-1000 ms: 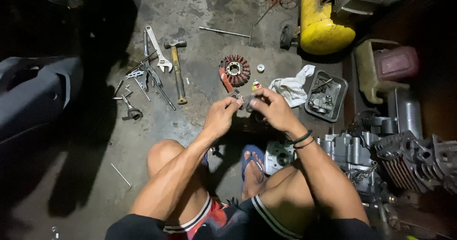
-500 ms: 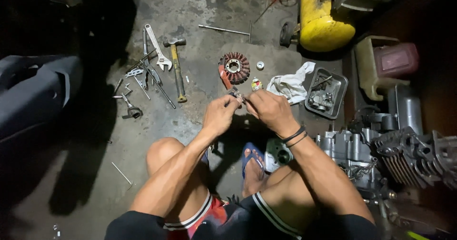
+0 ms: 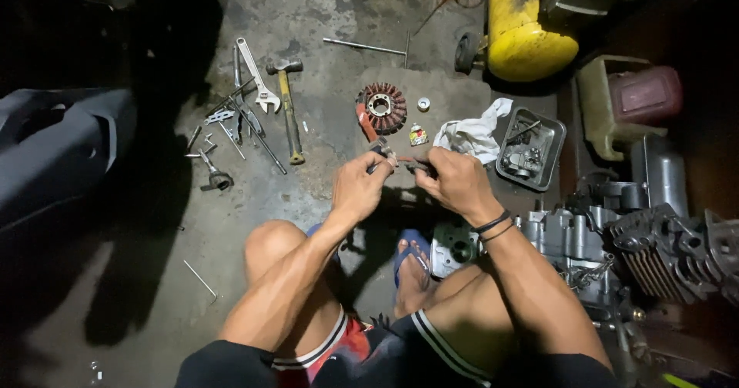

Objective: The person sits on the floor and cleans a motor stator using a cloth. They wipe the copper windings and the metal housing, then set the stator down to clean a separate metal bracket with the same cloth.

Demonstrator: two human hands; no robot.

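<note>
1. Head view, the hands: the person squats on a concrete floor [image 3: 323, 172] with both hands raised in front of the knees. The left hand [image 3: 359, 188] is closed around a small dark metal part [image 3: 382, 152], its fingertips pinching the part's upper end.
2. The right hand [image 3: 456, 182] is also closed, its fingers gripping the other end of the same piece or a small tool meeting it; which one cannot be told at this size.
3. The key relation: the part lies between the two hands, its long axis running roughly left to right, tilted a little up toward the left hand. Both hands touch it, neither is nearer.
4. Beyond the hands, just past the part, sits a round coil ring [image 3: 381, 108] with a white rag [image 3: 473, 135] and a grey tray [image 3: 531, 148] to its right.
5. To the left lie a hammer [image 3: 288, 111] and a wrench [image 3: 256, 88], well apart from the hands.
6. An engine block [image 3: 573, 242] stands beside the right forearm.
</note>
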